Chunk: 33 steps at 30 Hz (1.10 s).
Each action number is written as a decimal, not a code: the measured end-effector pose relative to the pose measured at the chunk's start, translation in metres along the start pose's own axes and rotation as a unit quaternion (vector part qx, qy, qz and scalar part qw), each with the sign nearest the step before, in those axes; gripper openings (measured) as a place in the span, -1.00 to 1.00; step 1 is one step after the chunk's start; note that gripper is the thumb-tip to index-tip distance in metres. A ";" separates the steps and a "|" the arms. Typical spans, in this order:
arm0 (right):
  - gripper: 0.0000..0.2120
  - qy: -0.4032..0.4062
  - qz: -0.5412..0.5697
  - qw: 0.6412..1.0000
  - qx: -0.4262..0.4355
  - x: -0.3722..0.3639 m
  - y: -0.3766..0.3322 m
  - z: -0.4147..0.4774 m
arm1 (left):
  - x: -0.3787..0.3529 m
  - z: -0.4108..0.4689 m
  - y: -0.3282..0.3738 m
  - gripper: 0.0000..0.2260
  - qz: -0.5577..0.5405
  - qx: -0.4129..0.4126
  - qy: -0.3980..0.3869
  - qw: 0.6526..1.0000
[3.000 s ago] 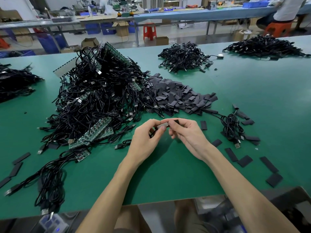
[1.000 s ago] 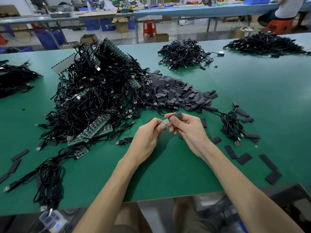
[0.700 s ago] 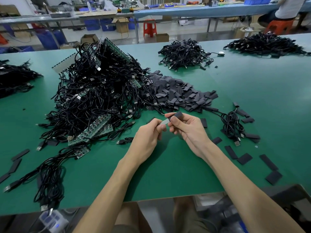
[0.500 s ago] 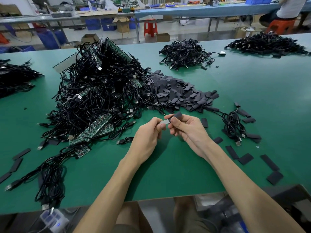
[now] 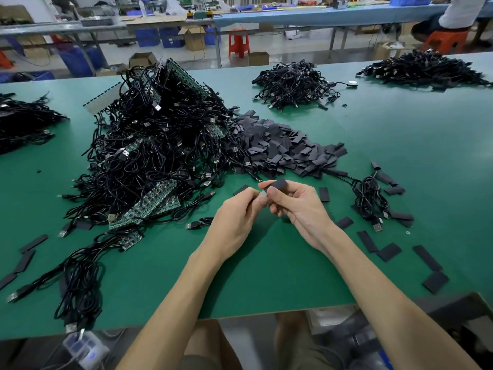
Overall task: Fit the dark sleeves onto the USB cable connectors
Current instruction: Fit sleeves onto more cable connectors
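Above the green table [image 5: 266, 276], my right hand [image 5: 296, 206] pinches a dark flat sleeve [image 5: 277, 184] between thumb and forefinger. My left hand [image 5: 234, 217] grips a USB connector [image 5: 262, 194], whose metal tip meets the sleeve's open end between my fingertips. Most of the connector and its cable is hidden inside my left hand. A big tangle of black USB cables [image 5: 160, 156] lies to the left, and a heap of loose dark sleeves [image 5: 288, 150] lies just behind my hands.
A coiled cable [image 5: 370, 201] lies right of my hands. Loose sleeves [image 5: 386, 249] lie at the right front and far left [image 5: 24, 260]. More cable heaps sit at the back [image 5: 290, 84], back right [image 5: 424, 70] and left edge [image 5: 21, 124]. Green circuit boards [image 5: 152, 204] poke from the tangle.
The sleeve in my right hand has closed in on the connector, whose bare metal tip shows less than a second ago. Both hands stay in the same spot.
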State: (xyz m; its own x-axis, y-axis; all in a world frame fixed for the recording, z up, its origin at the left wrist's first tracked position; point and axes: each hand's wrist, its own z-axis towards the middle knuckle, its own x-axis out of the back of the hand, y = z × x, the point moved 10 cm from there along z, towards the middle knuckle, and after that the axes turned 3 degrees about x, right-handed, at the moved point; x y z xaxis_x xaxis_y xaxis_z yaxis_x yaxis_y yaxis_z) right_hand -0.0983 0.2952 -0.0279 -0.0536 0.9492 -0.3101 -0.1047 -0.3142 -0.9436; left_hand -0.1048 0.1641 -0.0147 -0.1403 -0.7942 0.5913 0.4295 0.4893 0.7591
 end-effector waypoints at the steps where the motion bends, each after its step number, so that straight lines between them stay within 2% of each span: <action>1: -0.80 0.004 0.004 1.000 -0.001 0.001 0.000 0.000 | 0.001 0.000 0.003 -0.76 0.009 -0.010 0.005 1.000; 4: -0.78 0.019 0.017 1.000 -0.008 0.004 0.003 0.001 | 0.006 -0.001 0.009 -0.84 0.032 -0.036 0.031 0.998; 7: -0.76 0.034 0.033 0.999 -0.015 0.008 0.005 0.001 | 0.012 -0.003 0.012 -0.77 0.044 -0.051 0.062 0.996; 10: -0.74 0.043 0.036 0.998 -0.018 0.009 0.005 0.001 | 0.018 -0.005 0.013 -0.81 0.056 -0.055 0.091 0.993; 18: -0.60 0.029 -0.004 0.999 -0.019 0.006 0.005 0.001 | 0.029 -0.011 0.020 -0.94 0.021 -0.081 0.132 0.988; 20: -0.59 0.031 -0.013 0.999 -0.017 0.006 0.004 0.001 | 0.029 -0.011 0.021 -0.94 0.027 -0.079 0.130 0.988; 24: -0.70 0.034 -0.018 0.999 -0.017 0.006 0.006 0.000 | 0.022 -0.010 0.019 -0.92 0.043 -0.060 0.111 0.991; 26: -0.67 0.034 -0.018 0.999 -0.013 0.006 0.006 0.000 | 0.021 -0.009 0.017 -0.93 0.050 -0.053 0.106 0.992; 30: -0.69 0.019 0.018 1.000 -0.005 0.005 0.002 0.000 | 0.021 -0.006 0.008 -0.97 -0.017 -0.023 0.092 0.995; 33: -0.74 0.008 0.025 1.000 0.001 0.004 0.000 0.001 | 0.019 -0.004 0.005 -0.93 -0.016 -0.011 0.078 0.997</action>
State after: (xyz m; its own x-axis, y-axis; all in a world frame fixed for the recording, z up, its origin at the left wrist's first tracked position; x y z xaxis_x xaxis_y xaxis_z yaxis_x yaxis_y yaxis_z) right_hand -0.0991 0.2994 -0.0293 -0.0427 0.9325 -0.3587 -0.1042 -0.3612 -0.9266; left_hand -0.1016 0.1505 -0.0007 -0.0145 -0.8566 0.5158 0.4470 0.4558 0.7697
